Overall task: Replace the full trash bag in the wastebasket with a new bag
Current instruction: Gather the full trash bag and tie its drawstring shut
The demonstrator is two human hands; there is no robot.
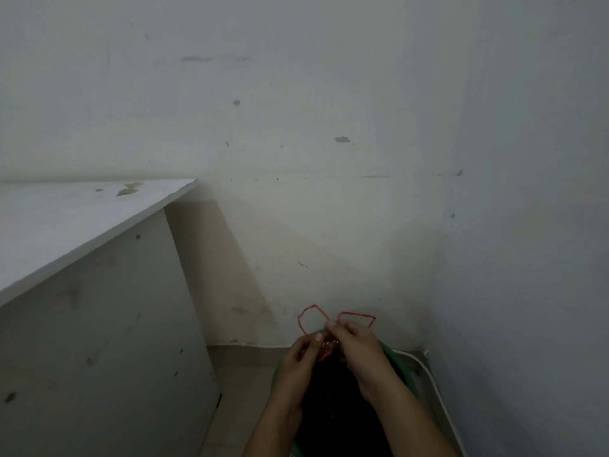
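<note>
No brand, label or writing can be read on anything here. The trash bag (333, 400) is black and dark, bulging up between my forearms, its neck gathered at the top where the red drawstring (329, 319) comes out in two thin loops, one to the left and one to the right, standing up against the wall (296, 127). The bag sits in the green wastebasket (400, 364), whose rim shows only as a curved strip behind my right wrist and beside my left. The basket stands on the floor in the corner, low in the view. My left hand (301, 352) is closed, pinching the drawstring at the gathered neck; my right hand (354, 344) is closed too, gripping the same strings just beside it, fingertips nearly touching. A white tabletop (66, 212) rises to my left.
</note>
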